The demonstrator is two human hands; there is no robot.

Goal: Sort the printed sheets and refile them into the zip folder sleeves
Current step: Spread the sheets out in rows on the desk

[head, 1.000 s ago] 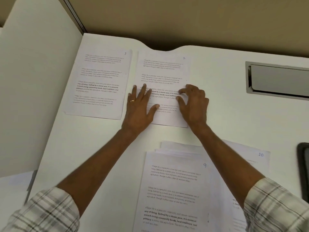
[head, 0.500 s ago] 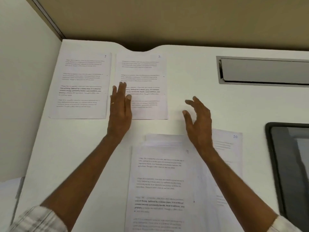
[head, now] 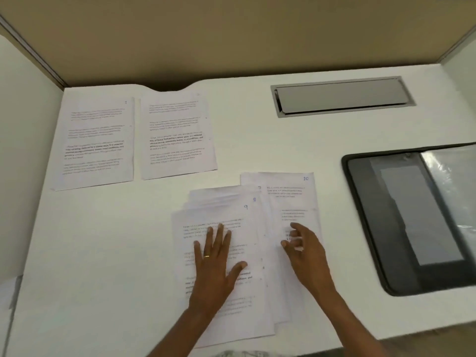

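On the white desk, a fanned stack of printed sheets lies near the front edge. Its top sheet is marked 9 by hand, corners marked 8 and 7 peek out behind, and a sheet marked 10 pokes out at the far right of the fan. The left hand lies flat on the top sheet with fingers spread, a ring on one finger, pressing down rather than gripping. The right hand rests on the right side of the fan with fingers loosely curled; whether it pinches a sheet cannot be told. Two single sheets lie side by side at the far left, sheet 1 and, just right of it, a second sheet. The black zip folder lies open at the right edge, well apart from the stack, its clear sleeve glinting; what is inside cannot be made out. A metal cable hatch sits at the far right.
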